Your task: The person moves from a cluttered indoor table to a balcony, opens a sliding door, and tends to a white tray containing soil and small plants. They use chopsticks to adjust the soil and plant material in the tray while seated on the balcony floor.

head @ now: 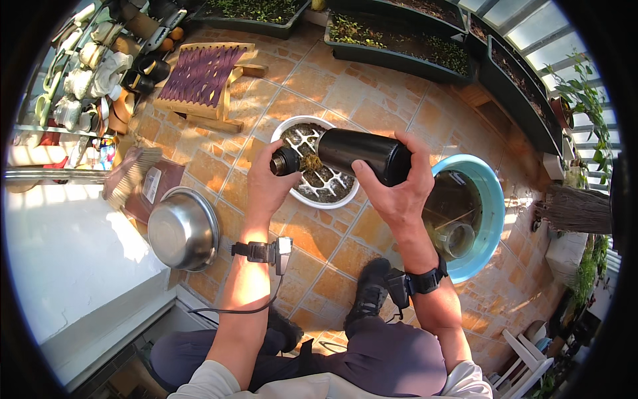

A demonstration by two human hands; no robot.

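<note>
My right hand (406, 174) grips the base end of a black vacuum flask (364, 152), which lies almost level with its mouth to the left. Between the fingers of my left hand (273, 182) is the flask's black screw cap (285, 160). Both are above a white oval pot (344, 198) of dark soil, which has a white grid across its top. A yellowish-brown clump (312, 162) shows on the grid, just beside the flask's mouth; whether it touches the flask I cannot tell.
A light-blue tub (493, 219) of murky water holds a clear jar (456, 239) at right. An upturned steel basin (182, 229), a brush (132, 174) and a woven stool (204, 77) stand left. Long planters (398, 57) line the back; a shoe rack (82, 75) is far left.
</note>
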